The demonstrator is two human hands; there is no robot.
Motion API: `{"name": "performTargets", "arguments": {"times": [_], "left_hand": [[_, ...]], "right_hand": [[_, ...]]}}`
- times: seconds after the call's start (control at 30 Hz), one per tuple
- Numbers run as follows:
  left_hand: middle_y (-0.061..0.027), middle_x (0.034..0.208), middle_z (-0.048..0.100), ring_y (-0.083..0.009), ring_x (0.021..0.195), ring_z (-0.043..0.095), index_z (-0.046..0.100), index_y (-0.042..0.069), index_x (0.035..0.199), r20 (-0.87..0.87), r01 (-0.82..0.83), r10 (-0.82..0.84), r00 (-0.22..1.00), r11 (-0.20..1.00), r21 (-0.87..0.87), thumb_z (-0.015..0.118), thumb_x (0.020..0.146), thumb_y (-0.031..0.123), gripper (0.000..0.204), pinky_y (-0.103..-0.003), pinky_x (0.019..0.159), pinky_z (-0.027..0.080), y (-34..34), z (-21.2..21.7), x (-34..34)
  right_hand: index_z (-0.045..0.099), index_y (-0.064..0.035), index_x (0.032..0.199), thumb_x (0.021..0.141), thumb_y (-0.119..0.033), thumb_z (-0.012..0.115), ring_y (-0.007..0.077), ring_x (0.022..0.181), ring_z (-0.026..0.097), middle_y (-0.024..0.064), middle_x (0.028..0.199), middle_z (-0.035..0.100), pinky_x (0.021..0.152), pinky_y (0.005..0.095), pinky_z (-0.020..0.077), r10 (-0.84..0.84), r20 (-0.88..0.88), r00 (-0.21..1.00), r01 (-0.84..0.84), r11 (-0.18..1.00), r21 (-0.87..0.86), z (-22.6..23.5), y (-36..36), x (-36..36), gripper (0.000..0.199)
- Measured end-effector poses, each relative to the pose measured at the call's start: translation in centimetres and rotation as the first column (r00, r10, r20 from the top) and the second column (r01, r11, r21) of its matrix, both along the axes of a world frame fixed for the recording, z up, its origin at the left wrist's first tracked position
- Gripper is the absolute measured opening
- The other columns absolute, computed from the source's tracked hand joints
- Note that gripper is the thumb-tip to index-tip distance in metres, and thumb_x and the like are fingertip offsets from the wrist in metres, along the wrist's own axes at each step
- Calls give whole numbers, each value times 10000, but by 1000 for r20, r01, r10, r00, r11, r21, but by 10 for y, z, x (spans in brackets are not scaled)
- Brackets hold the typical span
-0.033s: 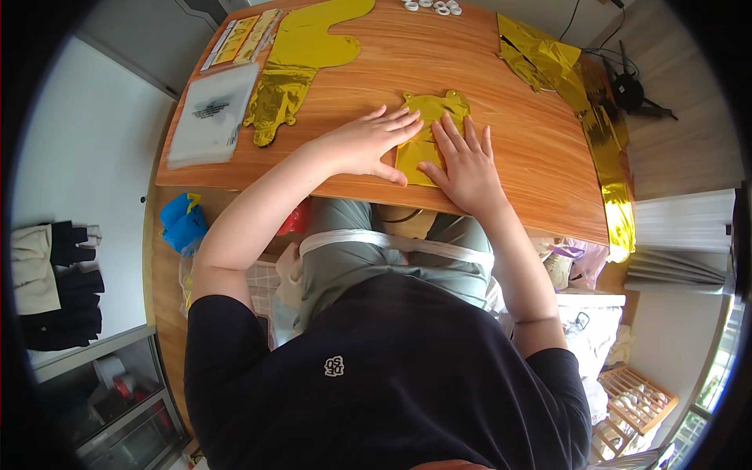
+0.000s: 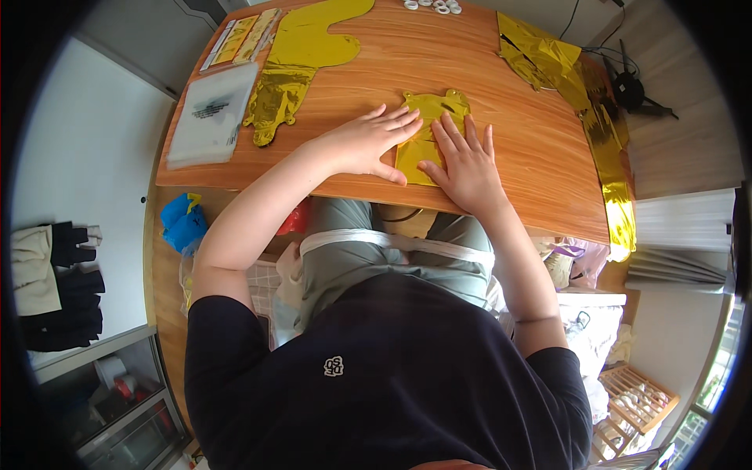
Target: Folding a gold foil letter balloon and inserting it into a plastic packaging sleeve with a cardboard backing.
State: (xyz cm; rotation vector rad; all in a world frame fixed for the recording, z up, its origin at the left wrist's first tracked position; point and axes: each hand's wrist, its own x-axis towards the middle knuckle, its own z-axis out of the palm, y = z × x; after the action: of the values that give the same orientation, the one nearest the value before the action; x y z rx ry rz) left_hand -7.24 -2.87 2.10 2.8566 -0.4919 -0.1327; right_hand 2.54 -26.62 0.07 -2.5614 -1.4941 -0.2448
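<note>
A folded gold foil balloon lies flat near the front edge of the wooden table, two small tabs on its far end. My left hand rests with fingers spread, their tips on the balloon's left side. On its right side lies my right hand, palm down and fingers apart, the thumb across the foil. Neither hand grips anything. Part of the foil is hidden under my fingers.
Another gold foil balloon lies far left, beside a stack of clear plastic bags and printed packets. Small white rings sit at the back. More gold foil drapes over the right edge, near a black device with cables.
</note>
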Motion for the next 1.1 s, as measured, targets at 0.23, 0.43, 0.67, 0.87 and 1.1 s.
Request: {"name": "performTargets", "arguments": {"times": [0.23, 0.43, 0.67, 0.87, 1.1], "left_hand": [[-230, 1705, 215, -315, 1599, 181, 210, -43, 1626, -50, 17, -16, 999, 1000, 17, 755, 803, 671, 1218, -498, 1306, 184, 0, 2, 5], [-229, 1712, 195, -305, 1601, 182, 164, -10, 1647, -93, 17, -14, 996, 999, 27, 806, 802, 599, 1224, -506, 1312, 144, 1, 7, 5], [-99, 1743, 204, -261, 1615, 159, 112, 175, 1693, -204, -85, -22, 979, 862, -500, 876, 806, 375, 1187, -488, 1314, 52, 6, 16, 1], [-133, 1699, 315, -321, 1587, 249, 324, 102, 1633, 260, -240, 306, 916, 937, -255, 605, 1017, 513, 792, -559, 1285, 177, -69, -6, 14], [-179, 1656, 371, -352, 1553, 312, 374, 80, 1601, 284, -286, 283, 916, 958, -34, 553, 1018, 569, 782, -540, 1252, 266, -80, -34, 17]], "right_hand": [[396, -161, 1605, 1012, -642, 500, 407, 1549, 288, 78, 1668, 382, 1244, 656, 126, -31, -60, 998, 30, 999, -29, 3, -2, 0, 771], [239, -202, 1672, 1049, -595, 466, 360, 1593, 202, 87, 1726, 260, 1280, 583, 24, 40, -450, 892, -19, 999, 50, 19, -22, 27, 771], [180, -180, 1684, 995, -527, 626, 319, 1610, 164, 98, 1726, 259, 1289, 555, 10, 96, -467, 879, -148, 986, -75, 32, -55, 17, 891], [221, -160, 1673, 957, -517, 686, 328, 1600, 195, 111, 1714, 284, 1291, 556, 61, 92, -338, 937, -115, 992, -48, 20, -53, 5, 926], [248, -124, 1660, 902, -526, 748, 327, 1575, 275, 153, 1679, 343, 1285, 549, 106, 120, -343, 932, -108, 993, 55, 23, -57, 7, 994]]}}
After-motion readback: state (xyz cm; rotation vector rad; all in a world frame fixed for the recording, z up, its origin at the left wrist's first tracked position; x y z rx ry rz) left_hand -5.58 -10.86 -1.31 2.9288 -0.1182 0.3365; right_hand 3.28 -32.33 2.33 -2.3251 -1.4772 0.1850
